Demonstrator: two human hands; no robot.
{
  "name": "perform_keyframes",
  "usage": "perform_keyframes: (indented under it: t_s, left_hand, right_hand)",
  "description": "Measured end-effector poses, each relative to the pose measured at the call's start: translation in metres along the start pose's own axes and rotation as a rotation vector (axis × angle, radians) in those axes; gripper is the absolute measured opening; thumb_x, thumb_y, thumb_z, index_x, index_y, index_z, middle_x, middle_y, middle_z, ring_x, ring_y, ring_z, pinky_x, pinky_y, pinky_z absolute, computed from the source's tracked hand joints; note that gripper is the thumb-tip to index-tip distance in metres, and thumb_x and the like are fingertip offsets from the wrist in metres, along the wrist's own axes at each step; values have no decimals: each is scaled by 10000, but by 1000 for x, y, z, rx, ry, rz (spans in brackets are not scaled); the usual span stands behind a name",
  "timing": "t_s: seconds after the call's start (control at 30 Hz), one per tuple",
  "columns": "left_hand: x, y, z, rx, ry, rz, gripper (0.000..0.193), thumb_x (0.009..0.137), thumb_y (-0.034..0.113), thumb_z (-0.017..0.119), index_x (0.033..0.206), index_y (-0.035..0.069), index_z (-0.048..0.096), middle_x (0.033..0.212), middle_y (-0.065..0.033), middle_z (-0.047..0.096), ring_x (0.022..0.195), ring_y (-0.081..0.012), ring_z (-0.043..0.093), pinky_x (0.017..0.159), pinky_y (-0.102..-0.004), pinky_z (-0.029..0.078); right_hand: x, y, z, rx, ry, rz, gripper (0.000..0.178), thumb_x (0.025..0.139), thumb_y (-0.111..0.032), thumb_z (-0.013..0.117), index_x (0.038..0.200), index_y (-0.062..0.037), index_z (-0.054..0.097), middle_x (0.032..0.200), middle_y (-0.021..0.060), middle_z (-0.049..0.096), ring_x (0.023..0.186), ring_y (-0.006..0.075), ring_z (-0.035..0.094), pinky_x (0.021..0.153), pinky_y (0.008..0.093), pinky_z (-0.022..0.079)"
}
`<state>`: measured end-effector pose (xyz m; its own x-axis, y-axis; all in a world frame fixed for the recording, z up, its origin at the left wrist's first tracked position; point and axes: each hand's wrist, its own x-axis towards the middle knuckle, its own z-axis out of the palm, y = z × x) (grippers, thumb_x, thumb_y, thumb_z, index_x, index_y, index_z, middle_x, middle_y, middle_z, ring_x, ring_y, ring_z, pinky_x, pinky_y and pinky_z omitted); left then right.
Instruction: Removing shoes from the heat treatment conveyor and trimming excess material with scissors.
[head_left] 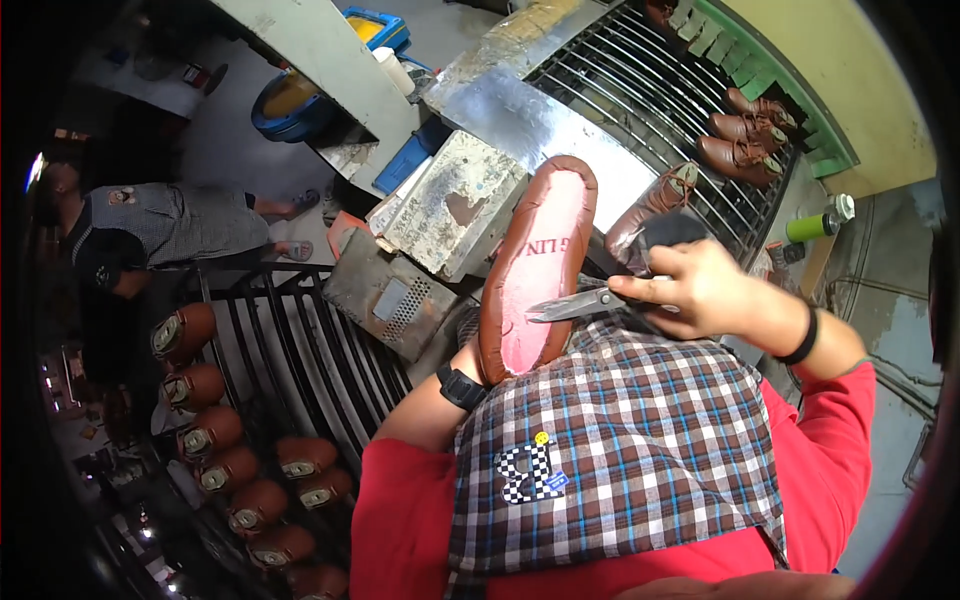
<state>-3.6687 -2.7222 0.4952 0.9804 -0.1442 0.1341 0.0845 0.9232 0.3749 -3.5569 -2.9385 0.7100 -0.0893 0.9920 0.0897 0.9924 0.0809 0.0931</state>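
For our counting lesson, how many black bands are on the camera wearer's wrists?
2: a wide black band on the left wrist, a thin black band on the right.

The right grip (705, 287) holds metal scissors (575, 304) over an upturned brown shoe (537, 265).

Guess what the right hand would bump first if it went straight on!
Probably the brown shoe's pink underside: the scissors in the right hand point across it, though whether they touch is unclear.
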Motion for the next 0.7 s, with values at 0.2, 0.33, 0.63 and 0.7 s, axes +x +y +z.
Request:
perform_keyframes:
  t_s: [0.2,0.33,0.63,0.7]
  left_hand:
    - [-3,-2,9,914,103,226,300,1039,231,401,1242,41,514,1173,-55,590,1033,-147,559,928,-276,466]
    - [-4,1,15,211,288,54,327,1018,125,441,1330,27,437,1226,-80,552,1051,-162,547,944,-279,451]
    - [2,-6,5,202,173,150,292,1026,243,442,1221,44,531,1163,-43,614,978,-123,597,860,-249,501]
    - [2,-4,-3,-315,-98,-16,315,1029,237,435,1265,43,510,1193,-53,599,1011,-139,590,881,-267,498]
  right_hand:
    - [-1,-11,78,1257,233,445,559,710,-104,725,1259,-113,621,801,114,587,676,276,597,642,346,505]
    - [0,-2,25,65,124,89,557,690,-202,715,1239,-219,621,707,45,461,545,237,523,482,364,435]
    - [10,-10,-1,-287,206,-99,545,694,-198,731,1226,-261,628,673,-14,408,490,121,480,389,290,368]
    - [15,-19,-18,-398,143,-178,473,708,-195,708,1175,-252,660,679,-16,404,496,111,487,389,283,372]
